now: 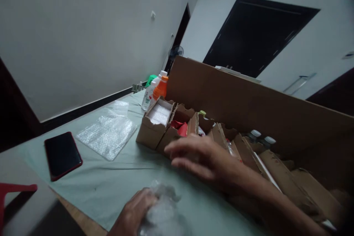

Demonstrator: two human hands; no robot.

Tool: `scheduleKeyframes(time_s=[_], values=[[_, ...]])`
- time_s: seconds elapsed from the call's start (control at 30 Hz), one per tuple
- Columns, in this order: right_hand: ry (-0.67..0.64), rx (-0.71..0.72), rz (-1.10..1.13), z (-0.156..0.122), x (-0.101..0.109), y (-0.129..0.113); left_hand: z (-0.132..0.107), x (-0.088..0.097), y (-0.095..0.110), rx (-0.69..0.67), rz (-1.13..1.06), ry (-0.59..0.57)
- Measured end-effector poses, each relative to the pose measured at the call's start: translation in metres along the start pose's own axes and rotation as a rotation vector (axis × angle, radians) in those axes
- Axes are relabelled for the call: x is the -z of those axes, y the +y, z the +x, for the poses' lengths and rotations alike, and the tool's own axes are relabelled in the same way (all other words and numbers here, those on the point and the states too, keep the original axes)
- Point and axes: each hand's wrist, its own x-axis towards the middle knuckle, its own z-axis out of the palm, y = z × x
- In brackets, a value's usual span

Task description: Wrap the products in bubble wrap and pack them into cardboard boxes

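Note:
At the bottom edge, my left hand [136,208] is closed on the near side of a crumpled clear plastic bundle [164,214]. Motion blurs the bundle, and what is inside it cannot be made out. My right hand [197,155] hovers in front of a row of cardboard compartments [151,132], its fingers stretched out and thumb apart, with nothing visible between them. The leftmost compartment holds white wrapped packs [160,113]. Beside that one lies a red packet [181,128] in its own slot. My right forearm hides part of the row.
A flat sheet of bubble wrap [109,134] and a phone [63,155] lie on the pale green tablecloth [91,191]. An orange bottle [161,88] stands behind the row. A tall cardboard wall [221,92] rises along the back, with clear capped bottles [268,142] before it.

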Motion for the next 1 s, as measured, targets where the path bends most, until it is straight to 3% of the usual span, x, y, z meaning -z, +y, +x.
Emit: scheduleKeyframes(time_s=[0.07, 0.13, 0.2, 0.27, 0.33, 0.4, 0.5, 0.6, 0.67, 0.77, 0.9, 1.0], values=[[0.156, -0.119, -0.019, 0.017, 0.008, 0.025, 0.003, 0.034, -0.001, 0.032, 0.0, 0.009], [0.266, -0.189, -0.078, 0.03, 0.008, 0.048, 0.013, 0.075, -0.004, 0.09, 0.078, 0.11], [0.334, -0.196, -0.1, 0.034, -0.002, 0.063, 0.034, 0.115, -0.007, 0.198, 0.308, 0.307], [0.37, -0.152, -0.115, 0.032, -0.018, 0.07, 0.067, 0.147, -0.009, 0.294, 0.582, 0.395], [0.388, -0.087, -0.15, 0.024, -0.035, 0.071, 0.104, 0.167, -0.013, 0.367, 0.767, 0.346], [0.395, -0.046, -0.189, 0.016, -0.046, 0.071, 0.14, 0.176, -0.02, 0.463, 0.867, 0.224], [0.418, -0.024, -0.225, 0.014, -0.043, 0.075, 0.177, 0.171, -0.033, 0.545, 1.026, 0.007], [0.422, -0.056, -0.276, 0.033, -0.024, 0.079, 0.192, 0.152, -0.048, 0.532, 1.116, -0.086], [0.346, -0.148, -0.381, 0.057, -0.011, 0.083, 0.191, 0.135, -0.058, 0.522, 1.091, -0.092], [0.103, -0.321, -0.574, 0.105, -0.003, 0.089, 0.183, 0.108, -0.073, 0.529, 1.087, -0.092], [-0.149, -0.396, -0.587, 0.166, -0.019, 0.105, 0.171, 0.085, -0.09, 0.509, 1.121, -0.014], [-0.275, -0.437, -0.535, 0.196, -0.037, 0.12, 0.166, 0.079, -0.097, 0.475, 1.123, 0.036]])
